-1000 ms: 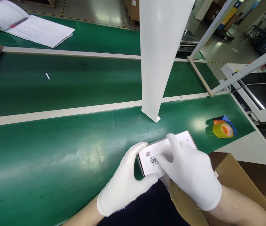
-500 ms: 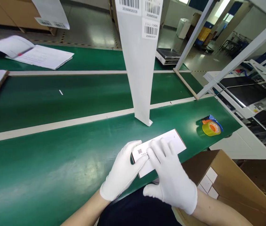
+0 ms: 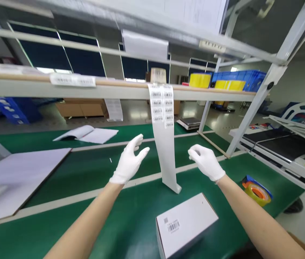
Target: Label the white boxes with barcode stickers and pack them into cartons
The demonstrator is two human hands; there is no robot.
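A long strip of barcode labels (image 3: pixel 164 136) hangs straight down from the shelf rail (image 3: pixel 114 90), its long axis upright and its lower end curling on the green table (image 3: pixel 60 172). Both gloved hands are raised on either side of it, holding nothing: the left hand (image 3: pixel 129 162) spread wide, the right hand (image 3: pixel 206 162) loosely curled. A white box (image 3: pixel 186 223) lies on the table below them, its barcode end toward the person.
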